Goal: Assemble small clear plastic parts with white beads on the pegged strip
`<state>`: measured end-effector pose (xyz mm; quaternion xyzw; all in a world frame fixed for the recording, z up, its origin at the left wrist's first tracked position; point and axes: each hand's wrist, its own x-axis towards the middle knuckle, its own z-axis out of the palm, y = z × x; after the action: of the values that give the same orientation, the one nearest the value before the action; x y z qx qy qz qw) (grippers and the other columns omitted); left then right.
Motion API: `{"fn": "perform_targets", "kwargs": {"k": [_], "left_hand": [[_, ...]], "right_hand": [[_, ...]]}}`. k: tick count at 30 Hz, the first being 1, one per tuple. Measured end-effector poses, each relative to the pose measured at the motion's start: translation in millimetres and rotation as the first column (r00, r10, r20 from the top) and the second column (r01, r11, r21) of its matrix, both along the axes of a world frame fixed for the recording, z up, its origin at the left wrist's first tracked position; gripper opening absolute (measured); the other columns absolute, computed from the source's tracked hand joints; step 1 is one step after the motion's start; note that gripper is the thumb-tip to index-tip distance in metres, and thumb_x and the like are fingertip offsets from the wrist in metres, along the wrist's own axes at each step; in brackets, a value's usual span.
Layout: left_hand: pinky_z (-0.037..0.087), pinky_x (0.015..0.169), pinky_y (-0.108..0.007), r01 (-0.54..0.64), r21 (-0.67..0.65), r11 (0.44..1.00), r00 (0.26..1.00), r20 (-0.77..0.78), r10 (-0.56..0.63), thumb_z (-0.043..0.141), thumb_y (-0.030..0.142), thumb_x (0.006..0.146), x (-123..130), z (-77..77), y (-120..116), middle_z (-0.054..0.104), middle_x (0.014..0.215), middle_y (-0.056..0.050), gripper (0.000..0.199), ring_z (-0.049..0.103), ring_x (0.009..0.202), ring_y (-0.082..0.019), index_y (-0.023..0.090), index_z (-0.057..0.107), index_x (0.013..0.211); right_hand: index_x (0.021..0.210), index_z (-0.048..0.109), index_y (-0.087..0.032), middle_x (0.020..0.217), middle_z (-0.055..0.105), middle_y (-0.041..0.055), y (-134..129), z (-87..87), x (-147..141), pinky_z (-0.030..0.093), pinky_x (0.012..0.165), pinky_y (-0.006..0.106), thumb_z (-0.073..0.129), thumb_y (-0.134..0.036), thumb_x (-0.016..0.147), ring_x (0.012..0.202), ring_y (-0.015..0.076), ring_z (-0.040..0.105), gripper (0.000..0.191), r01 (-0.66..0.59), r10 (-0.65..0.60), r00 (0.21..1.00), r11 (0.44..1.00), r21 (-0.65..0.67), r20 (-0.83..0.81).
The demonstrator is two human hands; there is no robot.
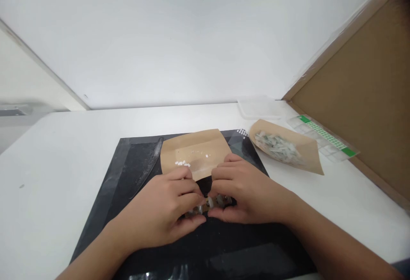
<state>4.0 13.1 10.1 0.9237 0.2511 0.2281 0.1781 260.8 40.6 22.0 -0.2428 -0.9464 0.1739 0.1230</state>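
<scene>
My left hand [169,207] and my right hand [245,190] meet low in the middle, over a shiny black mat [243,250]. Between them is a short yellowish-brown strip [209,203] with pale, translucent pieces along it. Thumb and fingers of each hand pinch one end, and the fingers hide much of the strip. Just beyond my fingertips lies a sheet of brown paper [195,143], with several small white bits [182,163] on it.
To the right, a folded brown paper [307,151] holds a heap of pale slivers [278,146]. Behind it lie a clear plastic case [333,154] with a green-and-white label and a clear tray [259,108]. A cardboard panel [361,83] borders the white table [41,177].
</scene>
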Motion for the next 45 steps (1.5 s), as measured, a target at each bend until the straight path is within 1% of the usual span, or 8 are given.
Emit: {"fn": "perform_targets", "kwargs": {"k": [5,16,20,28,35,37,42,45], "left_hand": [[0.056,0.084,-0.039,0.002,0.018,1.000,1.000,0.006,-0.003,0.070,0.026,0.098,1.1,-0.1,0.3,0.074,0.085,-0.003,0.008,0.065,0.081,-0.020,0.019,0.072,0.095],[0.059,0.081,-0.035,0.002,0.030,1.000,1.000,0.006,-0.002,0.067,0.026,0.099,2.0,2.2,0.9,0.074,0.085,-0.005,0.008,0.064,0.081,-0.020,0.021,0.074,0.098],[0.058,0.084,-0.037,0.002,0.025,1.000,1.000,0.008,-0.003,0.067,0.026,0.099,2.5,1.3,0.8,0.074,0.085,-0.004,0.009,0.064,0.081,-0.020,0.021,0.073,0.097],[0.056,0.088,-0.041,-0.004,-0.037,0.999,1.000,0.008,0.004,0.070,0.025,0.097,1.7,1.4,0.0,0.073,0.097,-0.004,0.005,0.060,0.093,-0.022,0.021,0.073,0.098],[0.056,0.096,-0.043,-0.013,-0.041,0.999,0.999,0.045,0.015,0.071,0.027,0.099,4.6,-0.9,0.6,0.073,0.100,-0.004,0.007,0.059,0.097,-0.022,0.023,0.076,0.102],[0.056,0.096,-0.043,-0.013,-0.054,0.998,1.000,0.025,0.014,0.071,0.027,0.099,4.7,-0.4,-0.4,0.073,0.102,-0.004,0.008,0.059,0.100,-0.023,0.023,0.076,0.103],[0.057,0.089,-0.041,0.001,-0.036,0.999,1.000,-0.011,-0.001,0.070,0.031,0.100,4.4,2.3,-4.6,0.072,0.111,-0.004,0.019,0.057,0.101,-0.024,0.025,0.074,0.117],[0.057,0.085,-0.040,-0.005,0.000,1.000,1.000,-0.012,0.005,0.069,0.029,0.101,5.7,2.2,-5.0,0.073,0.113,-0.004,0.013,0.056,0.101,-0.024,0.024,0.075,0.111]], "right_hand": [[0.087,0.069,-0.021,0.082,0.064,-0.0027,-0.3,-1.2,-0.2,0.033,0.084,0.034,0.075,-0.047,0.093,0.074,0.0137,0.055,0.027,-0.006,0.006,1.000,1.000,-0.013,-0.005],[0.086,0.071,-0.021,0.081,0.065,-0.0019,-0.7,-2.1,-1.7,0.033,0.084,0.035,0.075,-0.044,0.093,0.074,0.0144,0.057,0.025,-0.003,0.004,1.000,0.999,-0.048,0.008],[0.086,0.070,-0.020,0.080,0.065,-0.0023,-1.0,-2.7,-1.9,0.032,0.084,0.034,0.075,-0.044,0.093,0.075,0.0145,0.058,0.025,-0.001,0.001,1.000,0.999,-0.047,0.013],[0.088,0.069,-0.021,0.083,0.066,-0.0032,-0.2,-3.4,-1.4,0.032,0.085,0.034,0.074,-0.044,0.094,0.077,0.0139,0.058,0.025,-0.007,0.008,1.000,0.998,-0.056,0.020],[0.090,0.066,-0.021,0.086,0.068,-0.0027,-0.8,-0.2,-0.3,0.031,0.084,0.034,0.072,-0.043,0.098,0.076,0.0141,0.057,0.024,-0.011,0.014,0.999,0.996,-0.083,0.037],[0.089,0.066,-0.021,0.085,0.067,-0.0032,-0.9,-0.8,-0.6,0.031,0.083,0.034,0.073,-0.044,0.096,0.077,0.0140,0.058,0.025,-0.008,0.011,0.999,0.997,-0.081,0.035],[0.087,0.065,-0.020,0.081,0.061,-0.0032,-0.6,0.8,-0.1,0.031,0.080,0.035,0.078,-0.047,0.084,0.077,0.0153,0.058,0.030,-0.002,0.003,1.000,0.997,-0.073,0.015],[0.090,0.066,-0.020,0.080,0.059,-0.0025,0.3,5.4,2.2,0.031,0.079,0.036,0.076,-0.049,0.084,0.075,0.0159,0.056,0.031,0.013,-0.016,0.999,0.997,-0.080,-0.034]]}}
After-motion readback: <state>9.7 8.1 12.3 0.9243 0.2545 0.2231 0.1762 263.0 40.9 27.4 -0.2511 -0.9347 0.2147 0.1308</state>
